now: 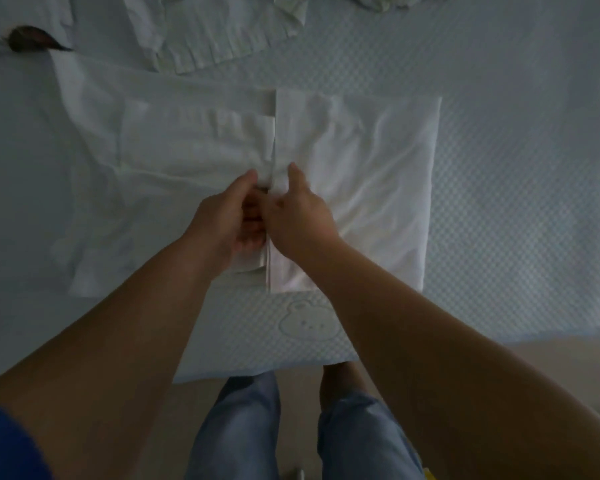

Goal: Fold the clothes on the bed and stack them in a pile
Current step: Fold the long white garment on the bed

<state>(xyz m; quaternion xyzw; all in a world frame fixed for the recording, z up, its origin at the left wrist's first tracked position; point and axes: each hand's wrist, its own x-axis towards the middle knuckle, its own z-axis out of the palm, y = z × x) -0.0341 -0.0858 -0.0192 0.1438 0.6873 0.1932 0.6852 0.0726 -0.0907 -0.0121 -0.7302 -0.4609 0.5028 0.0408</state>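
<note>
A white garment lies flat on the bed, its right half folded over into a neat panel whose edge runs down the middle. The left half is still spread out and wrinkled. My left hand and my right hand meet at that middle edge near the front of the bed. Both pinch the folded cloth edge between thumb and fingers. The fingertips are partly hidden in the fabric.
A second pale ribbed garment lies crumpled at the back, with more clothes at the top edge. A dark object sits at the far left. A rabbit emblem marks the bed's front edge; my legs stand below it.
</note>
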